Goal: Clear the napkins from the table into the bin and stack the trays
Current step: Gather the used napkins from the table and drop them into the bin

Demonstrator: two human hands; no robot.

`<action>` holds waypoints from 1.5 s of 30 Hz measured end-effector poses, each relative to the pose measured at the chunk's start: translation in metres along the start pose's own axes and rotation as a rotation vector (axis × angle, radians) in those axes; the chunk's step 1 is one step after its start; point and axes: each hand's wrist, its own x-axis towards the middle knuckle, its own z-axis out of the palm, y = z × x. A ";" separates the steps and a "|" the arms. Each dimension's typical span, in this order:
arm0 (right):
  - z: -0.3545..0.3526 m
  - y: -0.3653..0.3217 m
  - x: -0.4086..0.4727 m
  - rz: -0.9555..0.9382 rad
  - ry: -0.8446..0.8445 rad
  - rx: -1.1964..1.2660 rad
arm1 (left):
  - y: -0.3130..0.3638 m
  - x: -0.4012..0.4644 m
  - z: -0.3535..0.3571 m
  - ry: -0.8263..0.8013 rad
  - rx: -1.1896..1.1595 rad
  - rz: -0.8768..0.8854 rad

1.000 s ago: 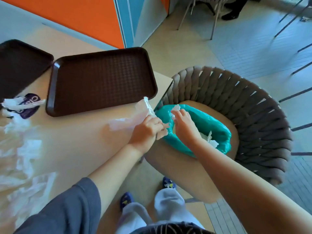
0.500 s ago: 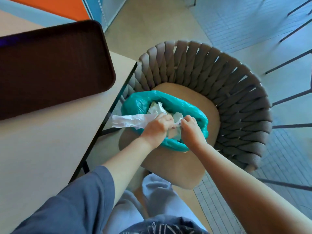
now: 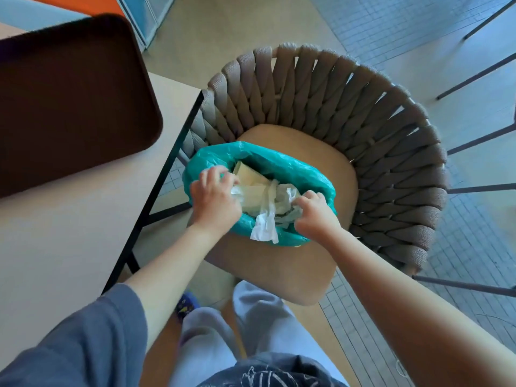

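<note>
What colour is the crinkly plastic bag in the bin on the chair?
Teal green: the crinkly plastic bin bag shows best in the head view, the only one.

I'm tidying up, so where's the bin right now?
The bin, lined with a teal bag, sits on the chair seat right of the table, between both hands.

A teal plastic bin liner [image 3: 293, 166] holds white and cream crumpled napkins [image 3: 268, 199]. The chair [image 3: 363, 129] beneath has a woven grey-brown rope back and a tan seat. A dark brown tray [image 3: 69, 101] lies on the pale beige bench [image 3: 69, 233], which has a black edge. The sleeve [image 3: 83, 344] is slate blue; the trousers [image 3: 251, 331] pale grey. The wall [image 3: 69, 1] shows an orange strip.
</note>
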 end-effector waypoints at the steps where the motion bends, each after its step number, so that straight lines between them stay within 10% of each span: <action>1: 0.001 -0.001 0.001 -0.016 0.004 -0.058 | -0.007 0.001 -0.002 -0.102 0.095 -0.079; 9: 0.015 -0.014 0.002 0.133 -0.028 -0.097 | -0.025 0.009 -0.003 -0.339 0.197 -0.084; 14: 0.025 -0.014 0.013 0.190 0.069 0.115 | 0.001 0.013 -0.004 -0.248 -0.242 -0.089; 21: 0.030 -0.018 0.018 0.115 0.041 0.433 | 0.042 0.011 0.026 -0.802 -0.208 0.246; 29: 0.027 -0.001 0.021 0.219 -0.018 0.374 | 0.028 0.037 0.036 -1.030 -0.300 0.112; 35: 0.023 -0.009 0.025 0.004 -0.064 0.470 | 0.005 0.061 0.036 -0.573 -0.271 0.167; 39: 0.025 -0.014 0.032 -0.131 -0.142 0.277 | -0.009 0.063 0.041 -0.407 0.130 0.701; 45: 0.038 -0.012 0.040 -0.104 -0.296 0.081 | -0.004 0.056 0.061 -0.797 0.194 0.498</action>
